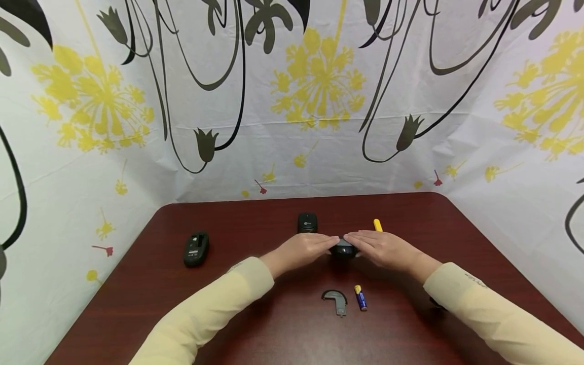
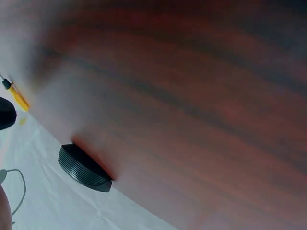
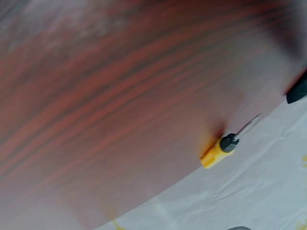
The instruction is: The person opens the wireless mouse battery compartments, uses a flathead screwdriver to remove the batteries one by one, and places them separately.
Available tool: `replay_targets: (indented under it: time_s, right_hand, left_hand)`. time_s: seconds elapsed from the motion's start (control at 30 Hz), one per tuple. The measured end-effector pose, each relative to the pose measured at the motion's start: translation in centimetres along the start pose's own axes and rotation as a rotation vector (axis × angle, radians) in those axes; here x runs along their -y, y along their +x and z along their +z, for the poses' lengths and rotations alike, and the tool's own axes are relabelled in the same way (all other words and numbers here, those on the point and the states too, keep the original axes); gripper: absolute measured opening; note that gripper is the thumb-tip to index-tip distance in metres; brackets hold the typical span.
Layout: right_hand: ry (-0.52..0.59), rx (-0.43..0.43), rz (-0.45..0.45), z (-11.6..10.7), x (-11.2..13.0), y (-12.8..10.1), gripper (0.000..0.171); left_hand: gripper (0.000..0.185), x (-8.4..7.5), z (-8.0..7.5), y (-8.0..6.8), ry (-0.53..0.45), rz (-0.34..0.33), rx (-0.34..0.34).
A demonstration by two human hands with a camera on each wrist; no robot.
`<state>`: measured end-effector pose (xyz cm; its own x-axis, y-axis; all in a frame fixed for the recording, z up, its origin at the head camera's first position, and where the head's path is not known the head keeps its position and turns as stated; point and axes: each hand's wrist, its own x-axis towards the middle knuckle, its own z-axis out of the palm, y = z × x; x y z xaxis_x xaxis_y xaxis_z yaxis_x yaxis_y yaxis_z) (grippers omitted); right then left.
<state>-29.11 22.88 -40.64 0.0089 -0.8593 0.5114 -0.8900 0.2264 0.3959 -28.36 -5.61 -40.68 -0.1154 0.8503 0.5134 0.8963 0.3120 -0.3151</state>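
Observation:
In the head view a small black mouse (image 1: 343,249) sits on the dark red table (image 1: 255,324), between my two hands. My left hand (image 1: 304,250) lies to its left and my right hand (image 1: 383,247) to its right. The fingers of both reach flat over the mouse's top and touch it; the thumbs are hidden. In front of the hands lie a black curved battery cover (image 1: 335,299) and a blue and yellow battery (image 1: 361,298). Neither wrist view shows its hand. The yellow-handled screwdriver (image 3: 218,151) shows in the right wrist view, and the same screwdriver (image 2: 17,97) in the left wrist view.
A second black mouse (image 1: 307,222) lies just behind the hands, with the yellow screwdriver (image 1: 377,225) to its right. A third black mouse (image 1: 196,248) lies at the left. A black ridged object (image 2: 84,168) shows at the table's edge. A flowered cloth (image 1: 319,126) walls the table.

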Motion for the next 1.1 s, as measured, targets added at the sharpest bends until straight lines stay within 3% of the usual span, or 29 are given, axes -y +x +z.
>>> replay_targets:
  time_s: [0.07, 0.2, 0.37, 0.63, 0.83, 0.97, 1.1]
  right_hand:
    - [0.024, -0.024, 0.016, -0.2, 0.2, 0.4, 0.047]
    - [0.083, -0.051, 0.068, -0.5, 0.6, 1.1, 0.047]
    - [0.166, -0.035, 0.147, -0.5, 1.2, 1.6, 0.044]
    - [0.317, -0.002, 0.293, -0.8, 2.3, 2.6, 0.052]
    - [0.402, -0.019, 0.386, -1.1, 3.5, 3.9, 0.045]
    - [0.529, -0.031, 0.458, -1.1, 4.2, 4.8, 0.043]
    - [0.682, -0.042, 0.585, -1.1, 5.0, 5.5, 0.039]
  left_hand:
    - [0.055, 0.0, -0.1, -0.2, -0.042, -0.034, -0.029]
    - [0.053, 0.1, -0.5, -0.5, -0.247, -0.110, -0.068]
    - [0.049, 0.2, -1.5, -0.7, -0.484, -0.211, -0.045]
    - [0.041, -0.5, -2.8, -1.4, -0.769, -0.478, -0.027]
    - [0.038, -1.6, -3.4, -2.2, -1.002, -0.682, -0.090]
    - [0.037, -2.3, -3.7, -2.8, -1.099, -0.791, -0.136]
    - [0.036, -3.0, -3.9, -3.1, -1.211, -0.871, -0.212]
